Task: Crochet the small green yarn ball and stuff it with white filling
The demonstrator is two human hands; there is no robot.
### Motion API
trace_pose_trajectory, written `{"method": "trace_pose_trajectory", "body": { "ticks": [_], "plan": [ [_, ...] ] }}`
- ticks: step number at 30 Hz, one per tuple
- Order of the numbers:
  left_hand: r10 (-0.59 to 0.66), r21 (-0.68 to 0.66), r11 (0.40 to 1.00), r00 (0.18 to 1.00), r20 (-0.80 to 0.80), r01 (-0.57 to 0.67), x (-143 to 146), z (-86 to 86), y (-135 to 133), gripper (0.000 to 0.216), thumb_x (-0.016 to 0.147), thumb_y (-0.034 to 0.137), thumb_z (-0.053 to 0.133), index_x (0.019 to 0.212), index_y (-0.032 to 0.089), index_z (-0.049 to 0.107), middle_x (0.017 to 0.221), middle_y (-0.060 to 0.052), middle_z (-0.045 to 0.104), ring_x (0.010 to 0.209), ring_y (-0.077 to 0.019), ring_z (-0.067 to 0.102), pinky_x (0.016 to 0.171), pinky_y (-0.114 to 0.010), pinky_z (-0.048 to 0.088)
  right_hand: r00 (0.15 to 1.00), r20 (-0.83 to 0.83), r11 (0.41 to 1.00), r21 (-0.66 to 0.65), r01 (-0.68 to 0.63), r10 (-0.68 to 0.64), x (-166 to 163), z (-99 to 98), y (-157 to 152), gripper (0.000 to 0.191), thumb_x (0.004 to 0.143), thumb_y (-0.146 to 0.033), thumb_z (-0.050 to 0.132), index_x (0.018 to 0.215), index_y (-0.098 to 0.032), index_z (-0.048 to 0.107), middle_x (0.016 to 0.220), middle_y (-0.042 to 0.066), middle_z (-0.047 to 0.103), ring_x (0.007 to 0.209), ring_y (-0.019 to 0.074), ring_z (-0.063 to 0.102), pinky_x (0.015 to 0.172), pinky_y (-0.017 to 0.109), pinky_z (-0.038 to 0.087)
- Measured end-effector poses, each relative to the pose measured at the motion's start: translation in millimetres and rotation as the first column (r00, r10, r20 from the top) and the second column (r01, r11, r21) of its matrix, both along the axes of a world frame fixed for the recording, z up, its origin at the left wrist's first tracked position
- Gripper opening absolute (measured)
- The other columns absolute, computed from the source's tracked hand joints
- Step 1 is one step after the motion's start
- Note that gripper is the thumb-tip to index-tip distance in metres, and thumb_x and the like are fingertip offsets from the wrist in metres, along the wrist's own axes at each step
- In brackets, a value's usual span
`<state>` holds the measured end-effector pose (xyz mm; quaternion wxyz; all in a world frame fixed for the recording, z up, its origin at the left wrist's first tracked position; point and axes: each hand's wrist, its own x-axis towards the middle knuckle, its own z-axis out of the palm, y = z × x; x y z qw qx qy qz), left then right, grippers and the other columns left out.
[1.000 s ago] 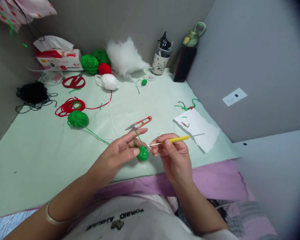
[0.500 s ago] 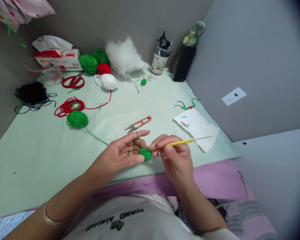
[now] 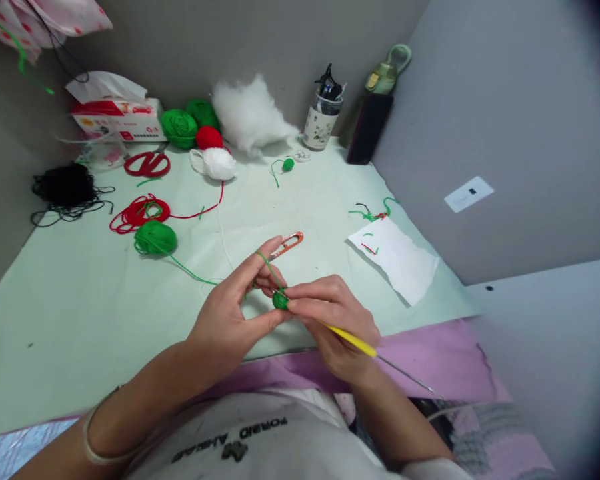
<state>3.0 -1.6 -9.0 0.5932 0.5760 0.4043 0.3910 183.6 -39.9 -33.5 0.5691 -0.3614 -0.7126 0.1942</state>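
My left hand [image 3: 235, 300] pinches a small round green crochet piece [image 3: 280, 301], its thumb below and fingers behind. Green yarn runs over the raised left index finger down to the piece. My right hand [image 3: 337, 320] is closed on a yellow-handled crochet hook [image 3: 353, 339], its back end slanting down to the right. The hook's front end meets the top of the piece, and the right fingertips touch it too. A green yarn ball [image 3: 155, 239] lies to the left, its strand leading to my left hand. Orange thread snips [image 3: 287, 245] lie partly hidden behind the left fingers.
Red-handled scissors [image 3: 147, 164], a black yarn bundle [image 3: 64, 187] and coiled red yarn [image 3: 140, 213] lie left. White stuffing [image 3: 253, 117], a white yarn ball [image 3: 219, 163] and a pen jar [image 3: 321, 123] stand behind. Torn white paper [image 3: 395, 260] with yarn scraps lies right.
The crochet hook has swung so its back end points down to the right. My left hand has turned, its index finger rising over the snips. The right fingers have closed in on the crochet piece.
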Motion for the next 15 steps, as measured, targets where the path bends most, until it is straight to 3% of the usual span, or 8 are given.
{"method": "trace_pose_trajectory", "body": {
  "ticks": [4,8,11,15],
  "plan": [
    [0.026,0.066,0.998,0.998,-0.055,-0.023,-0.3,-3.1,-4.5,0.074,0.079,0.018,0.082,0.147,0.035,0.059,0.096,0.000,0.068,0.095,-0.0204,0.060,0.098,-0.035,0.047,0.994,-0.098,0.999,-0.024,0.044,-0.046,-6.3,-7.2,-3.7,0.040,0.097,-0.009,0.061,0.124,-0.035,0.075,0.115,0.007,0.079,0.094,0.0216,0.074,0.078,0.039,0.059],
    [0.024,0.056,0.998,0.998,-0.054,-0.021,-2.4,-4.2,-4.5,0.073,0.080,0.022,0.084,0.147,0.037,0.058,0.094,0.001,0.065,0.094,-0.0203,0.058,0.097,-0.035,0.045,0.949,-0.305,0.989,-0.142,0.033,-0.075,-14.6,-11.6,-2.2,0.028,0.099,-0.015,0.063,0.111,-0.034,0.079,0.104,0.005,0.081,0.095,0.0217,0.074,0.080,0.039,0.060],
    [0.031,0.038,0.999,0.999,-0.031,-0.030,-3.0,-3.0,-3.0,0.071,0.080,0.022,0.085,0.144,0.038,0.060,0.092,0.002,0.061,0.094,-0.0201,0.056,0.099,-0.035,0.042,0.871,-0.488,0.960,-0.268,-0.085,-0.059,-16.3,-10.5,0.9,0.016,0.098,-0.026,0.067,0.102,-0.035,0.080,0.098,0.002,0.082,0.088,0.0209,0.073,0.075,0.036,0.060],
    [-0.016,0.007,1.000,1.000,-0.016,0.016,-1.2,-2.4,-2.7,0.060,0.082,0.022,0.085,0.134,0.046,0.066,0.092,0.004,0.056,0.095,-0.0187,0.053,0.101,-0.035,0.039,0.820,-0.572,0.893,-0.364,-0.266,0.011,-11.5,-6.0,0.9,0.016,0.100,-0.029,0.065,0.101,-0.035,0.080,0.099,0.000,0.081,0.080,0.0174,0.071,0.074,0.033,0.058]
  ]
}}
